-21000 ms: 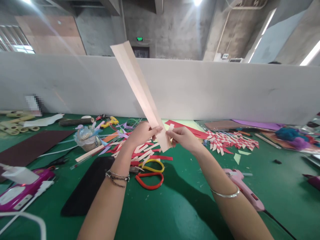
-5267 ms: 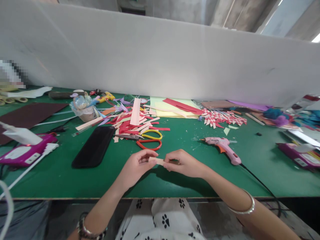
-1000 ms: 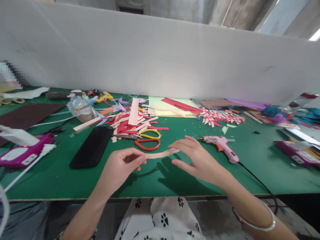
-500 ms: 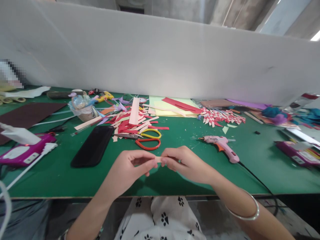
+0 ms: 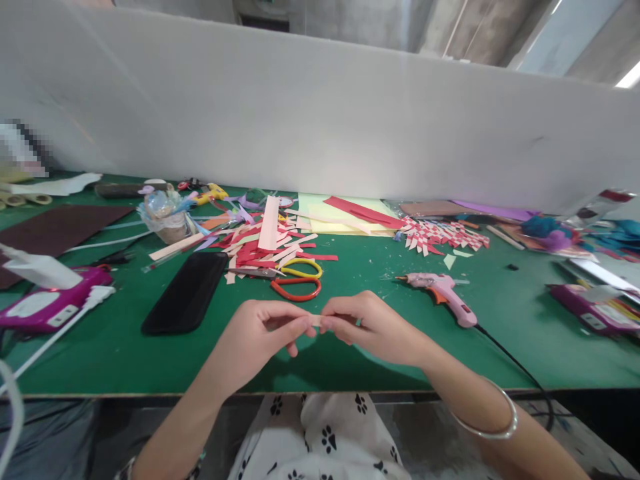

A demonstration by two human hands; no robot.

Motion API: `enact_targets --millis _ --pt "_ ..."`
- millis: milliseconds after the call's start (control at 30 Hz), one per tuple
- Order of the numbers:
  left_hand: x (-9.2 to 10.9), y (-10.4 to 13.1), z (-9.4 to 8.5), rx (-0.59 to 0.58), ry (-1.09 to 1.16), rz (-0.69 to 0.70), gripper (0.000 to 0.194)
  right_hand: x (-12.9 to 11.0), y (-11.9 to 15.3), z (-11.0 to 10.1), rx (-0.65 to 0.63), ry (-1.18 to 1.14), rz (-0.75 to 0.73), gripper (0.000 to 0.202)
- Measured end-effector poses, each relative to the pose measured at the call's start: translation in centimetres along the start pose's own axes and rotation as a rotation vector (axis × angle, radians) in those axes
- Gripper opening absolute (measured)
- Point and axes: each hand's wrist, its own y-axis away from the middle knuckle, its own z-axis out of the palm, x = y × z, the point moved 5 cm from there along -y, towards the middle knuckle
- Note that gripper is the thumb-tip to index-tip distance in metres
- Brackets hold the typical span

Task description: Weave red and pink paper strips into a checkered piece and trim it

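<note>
Between my two hands is a short, pale pink paper strip (image 5: 316, 321), mostly hidden by fingertips. My left hand (image 5: 270, 333) pinches its left end between thumb and fingers. The right end is pinched the same way by my right hand (image 5: 357, 323), whose wrist wears a silver bangle. Just beyond the hands lie scissors (image 5: 299, 289) with one red and one yellow handle loop, their blades beside a heap of red and pale pink paper strips (image 5: 255, 250). A black phone (image 5: 185, 293) rests left of the scissors.
To the right lies a pink glue gun (image 5: 453, 297) with its black cord. Checkered red-and-white woven paper pieces (image 5: 440, 235) and yellow sheets (image 5: 330, 220) are at the back. Purple power strips (image 5: 55, 307) sit at both sides. A white partition (image 5: 320, 113) stands behind the green table (image 5: 380, 273).
Almost nothing differs. Both hands keep their pinch on the paper strip, with a little less of it showing between the fingertips.
</note>
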Motion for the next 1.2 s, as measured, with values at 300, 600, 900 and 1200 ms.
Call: enact_targets --millis 300,600,900,1200 --pt "-0.8 0.1 -2.7 0.141 -0.112 -0.002 0.024 2.7 1.0 -0.9 0.063 -0.121 0.172 0.028" --pt "-2.9 0.4 -5.3 0.264 -0.212 -0.024 0.03 4.8 2.3 -2.4 0.14 -0.276 0.294 0.026" --pt "-3.3 1.1 -4.7 0.456 0.014 -0.024 0.025 5.7 1.8 -2.5 0.256 -0.51 0.225 0.033" --pt "-3.1 2.6 -5.1 0.579 -0.088 0.015 0.023 3.6 1.9 -3.1 0.277 -0.212 0.089 0.03"
